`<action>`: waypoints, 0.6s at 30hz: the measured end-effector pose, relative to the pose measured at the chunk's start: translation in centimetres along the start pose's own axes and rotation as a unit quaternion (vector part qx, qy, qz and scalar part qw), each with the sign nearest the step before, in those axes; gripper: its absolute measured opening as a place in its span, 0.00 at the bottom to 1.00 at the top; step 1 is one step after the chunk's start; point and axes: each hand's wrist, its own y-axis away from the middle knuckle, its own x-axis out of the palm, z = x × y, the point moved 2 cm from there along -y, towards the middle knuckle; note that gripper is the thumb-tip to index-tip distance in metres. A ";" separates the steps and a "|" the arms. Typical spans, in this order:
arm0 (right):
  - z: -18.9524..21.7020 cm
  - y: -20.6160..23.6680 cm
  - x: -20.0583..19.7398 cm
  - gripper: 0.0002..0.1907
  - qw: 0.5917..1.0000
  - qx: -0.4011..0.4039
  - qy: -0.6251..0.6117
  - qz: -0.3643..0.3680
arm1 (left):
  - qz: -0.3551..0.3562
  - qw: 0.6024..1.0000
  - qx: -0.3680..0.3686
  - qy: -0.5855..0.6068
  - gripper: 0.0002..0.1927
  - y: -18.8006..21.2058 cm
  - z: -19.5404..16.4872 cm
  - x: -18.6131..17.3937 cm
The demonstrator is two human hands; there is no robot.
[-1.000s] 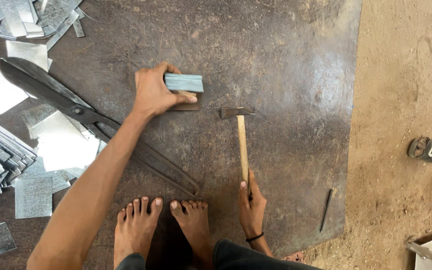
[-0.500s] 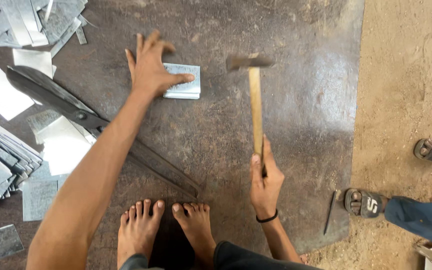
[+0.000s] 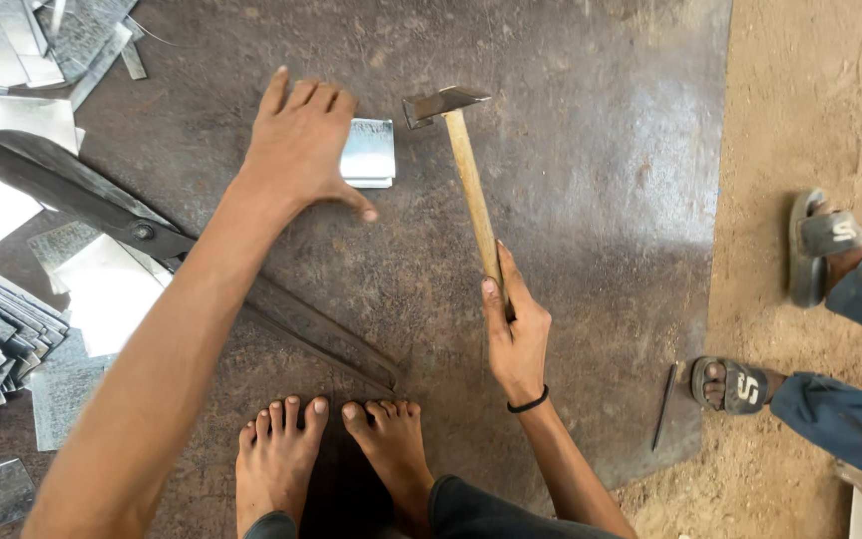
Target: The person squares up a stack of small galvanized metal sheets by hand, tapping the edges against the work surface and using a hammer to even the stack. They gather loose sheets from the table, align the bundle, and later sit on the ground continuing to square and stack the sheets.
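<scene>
Left hand (image 3: 299, 150) open, flat on folded sheet piece (image 3: 369, 152): thin, stiff, sharp-edged. Right hand (image 3: 516, 334) grips hammer (image 3: 471, 190) at handle end, head-heavy, at 12 o'clock.

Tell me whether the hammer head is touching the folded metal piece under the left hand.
Apart. The head view shows a strip of dark floor plate between the hammer head and the folded metal piece, which the left hand presses down.
</scene>
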 end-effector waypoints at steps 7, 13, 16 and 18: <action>-2.2 0.7 -0.7 0.27 0.999 0.045 0.005 0.003 | 0.081 0.990 0.019 -0.117 0.23 -1.6 -0.9 1.7; -0.8 0.5 -0.9 0.26 1.000 0.011 0.006 0.004 | 0.045 0.990 0.030 -0.129 0.18 -1.2 -0.3 2.4; 0.5 0.1 -1.0 0.26 1.000 0.013 0.012 0.009 | 0.037 0.990 0.041 -0.128 0.17 -1.1 0.1 2.8; 1.3 0.1 -1.5 0.25 1.000 -0.028 0.008 -0.007 | -0.093 0.981 0.065 -0.159 0.40 -1.0 0.2 2.4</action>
